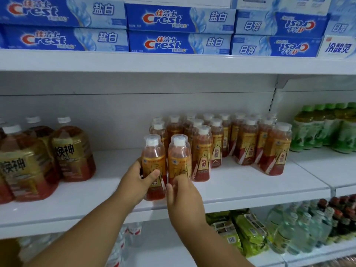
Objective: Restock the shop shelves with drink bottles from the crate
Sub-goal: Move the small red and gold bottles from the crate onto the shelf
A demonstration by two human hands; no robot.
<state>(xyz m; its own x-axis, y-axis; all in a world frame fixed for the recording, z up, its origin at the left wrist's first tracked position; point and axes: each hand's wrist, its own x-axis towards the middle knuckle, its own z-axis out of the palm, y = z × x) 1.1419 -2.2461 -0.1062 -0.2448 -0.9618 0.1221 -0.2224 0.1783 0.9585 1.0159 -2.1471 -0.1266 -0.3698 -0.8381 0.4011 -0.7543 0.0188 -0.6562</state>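
A: In the head view, the left hand wraps its fingers and thumb around one orange drink bottle, standing close to the front edge of the middle shelf. The right hand grips a second bottle touching the first.

B: And the risk?

A: Both sit just beside the front row of matching bottles. A hard push could probably knock that row over, domino fashion. Let go too near the front edge, and one could tip off. The crate isn't visible.
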